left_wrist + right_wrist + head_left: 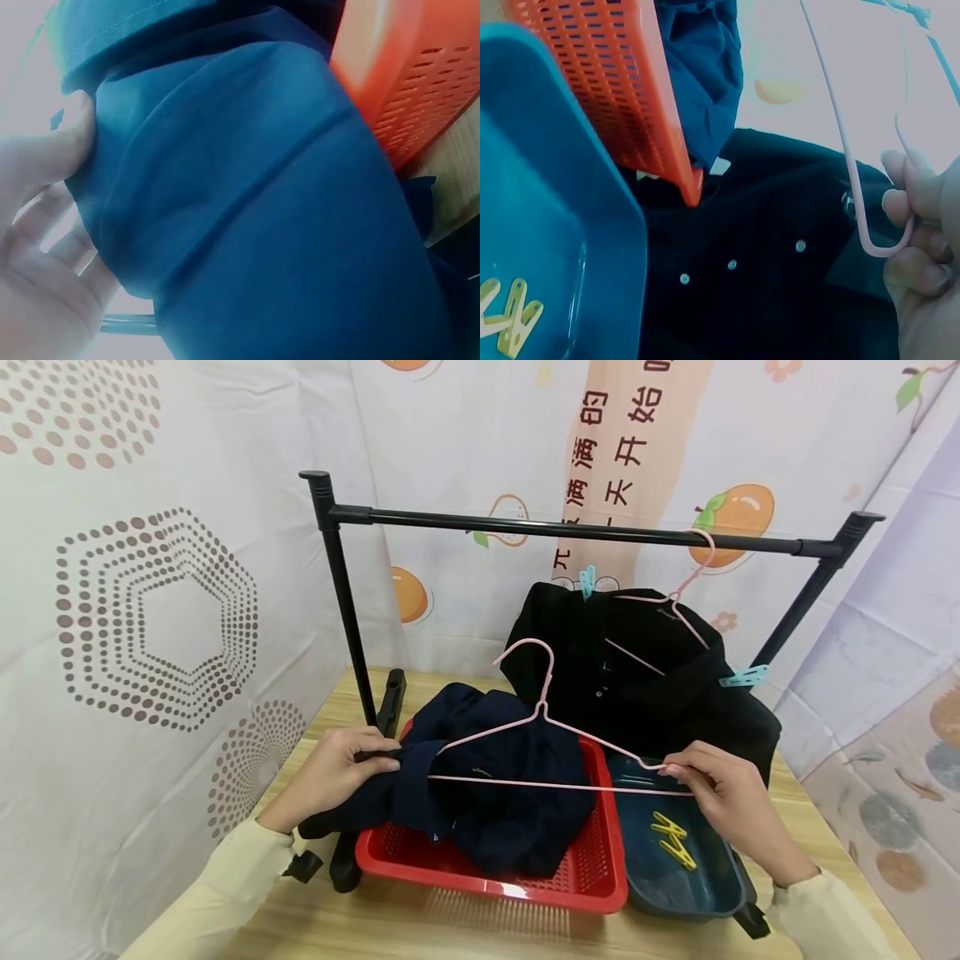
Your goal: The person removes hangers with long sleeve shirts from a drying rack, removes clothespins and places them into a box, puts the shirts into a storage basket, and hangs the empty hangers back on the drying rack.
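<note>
My left hand [341, 770] pinches the edge of a navy garment [517, 835] between thumb and fingers. Most of that garment lies bunched in a red plastic basket [487, 885]. One shoulder of a pink hanger [542, 703] goes in under the cloth beside my left hand; its tip is hidden there. At the other end, my right hand [723, 797] grips the hanger's bare, rounded corner, which the right wrist view shows between thumb and curled fingers. The hanger's hook points up, free of the rail. In the left wrist view, smooth navy cloth [255, 195] hangs from the thumb.
A black rack's rail [487, 525] spans the back. From it a black shirt [555, 652] hangs on another pink hanger [686, 580], with light-blue clips [587, 582] on it. Right of the basket, a dark blue basin [667, 889] holds yellow clips [675, 842]. Patterned curtains stand behind.
</note>
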A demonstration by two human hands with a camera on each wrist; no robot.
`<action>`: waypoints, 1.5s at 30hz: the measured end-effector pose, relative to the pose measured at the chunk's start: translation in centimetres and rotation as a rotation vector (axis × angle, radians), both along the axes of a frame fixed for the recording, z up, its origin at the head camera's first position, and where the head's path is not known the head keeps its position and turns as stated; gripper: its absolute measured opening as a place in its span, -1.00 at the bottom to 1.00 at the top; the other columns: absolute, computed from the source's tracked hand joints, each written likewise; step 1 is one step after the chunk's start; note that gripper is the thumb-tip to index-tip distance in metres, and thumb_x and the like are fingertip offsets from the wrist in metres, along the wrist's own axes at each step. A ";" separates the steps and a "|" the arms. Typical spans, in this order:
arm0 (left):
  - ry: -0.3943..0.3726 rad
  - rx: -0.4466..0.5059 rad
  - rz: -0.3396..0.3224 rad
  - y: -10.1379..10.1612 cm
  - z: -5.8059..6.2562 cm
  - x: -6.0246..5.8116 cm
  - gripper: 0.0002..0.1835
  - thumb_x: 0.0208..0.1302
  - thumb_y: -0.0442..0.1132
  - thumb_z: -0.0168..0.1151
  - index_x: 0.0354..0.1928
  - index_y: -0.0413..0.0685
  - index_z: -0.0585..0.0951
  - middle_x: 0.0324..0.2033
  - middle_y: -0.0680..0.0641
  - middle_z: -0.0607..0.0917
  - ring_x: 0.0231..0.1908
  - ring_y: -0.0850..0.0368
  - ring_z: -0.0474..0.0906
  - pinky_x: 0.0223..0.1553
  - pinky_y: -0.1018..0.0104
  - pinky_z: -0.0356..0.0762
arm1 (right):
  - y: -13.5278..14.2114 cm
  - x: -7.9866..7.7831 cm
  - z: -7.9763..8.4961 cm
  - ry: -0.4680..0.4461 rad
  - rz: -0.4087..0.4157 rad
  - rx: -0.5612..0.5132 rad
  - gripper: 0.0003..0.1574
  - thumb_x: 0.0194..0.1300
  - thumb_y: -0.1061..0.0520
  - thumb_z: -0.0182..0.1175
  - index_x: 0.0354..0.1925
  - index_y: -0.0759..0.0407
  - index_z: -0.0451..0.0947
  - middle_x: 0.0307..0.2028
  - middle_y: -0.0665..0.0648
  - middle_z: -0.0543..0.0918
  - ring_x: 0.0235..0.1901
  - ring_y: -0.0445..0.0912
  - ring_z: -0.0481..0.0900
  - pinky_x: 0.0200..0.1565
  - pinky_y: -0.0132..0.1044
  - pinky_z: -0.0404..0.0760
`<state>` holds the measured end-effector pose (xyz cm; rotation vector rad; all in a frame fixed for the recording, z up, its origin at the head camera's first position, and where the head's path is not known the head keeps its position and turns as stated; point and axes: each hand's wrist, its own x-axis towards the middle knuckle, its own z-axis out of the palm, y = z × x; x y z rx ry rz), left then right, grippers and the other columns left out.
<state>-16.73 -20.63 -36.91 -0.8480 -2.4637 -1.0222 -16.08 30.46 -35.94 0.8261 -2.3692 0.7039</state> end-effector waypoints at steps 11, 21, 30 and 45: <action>-0.234 -0.154 0.051 -0.9 -1.4 -0.7 -0.80 0.12 -0.21 0.40 -0.17 0.15 0.75 -0.30 0.22 0.70 -0.27 0.31 0.60 -0.23 0.32 0.55 | 2.5 0.5 -0.5 0.034 -0.028 0.012 -0.53 -0.01 0.53 0.32 -0.29 -0.01 0.66 -0.38 -0.20 0.58 -0.49 -0.38 0.37 -0.47 -0.56 0.32; -0.330 -0.255 -0.013 -1.1 -2.7 -1.0 -0.84 0.16 -0.19 0.36 -0.19 0.16 0.75 -0.30 0.20 0.69 -0.23 0.22 0.60 -0.19 0.29 0.53 | 3.4 0.7 -0.8 0.033 -0.064 0.023 -0.58 -0.03 0.51 0.34 -0.31 0.03 0.67 -0.41 -0.24 0.55 -0.53 -0.42 0.31 -0.49 -0.58 0.32; -0.356 -0.242 0.040 -1.6 -2.7 -0.8 -0.77 0.14 -0.16 0.39 -0.15 -0.01 0.73 -0.32 0.14 0.69 -0.31 0.24 0.56 -0.26 0.32 0.52 | 3.8 0.6 -0.8 0.031 -0.081 0.015 -0.57 -0.02 0.52 0.33 -0.32 0.03 0.66 -0.40 -0.16 0.58 -0.51 -0.42 0.33 -0.48 -0.57 0.34; -0.676 -0.289 0.013 -4.2 -1.8 1.3 -0.66 0.23 0.15 0.22 -0.52 0.09 0.62 -0.68 0.01 0.56 -0.68 0.13 0.47 -0.66 0.30 0.43 | 3.6 0.6 0.0 0.024 -0.120 -0.055 -0.59 0.05 0.50 0.31 -0.31 -0.01 0.67 -0.40 -0.13 0.61 -0.53 -0.39 0.33 -0.53 -0.53 0.32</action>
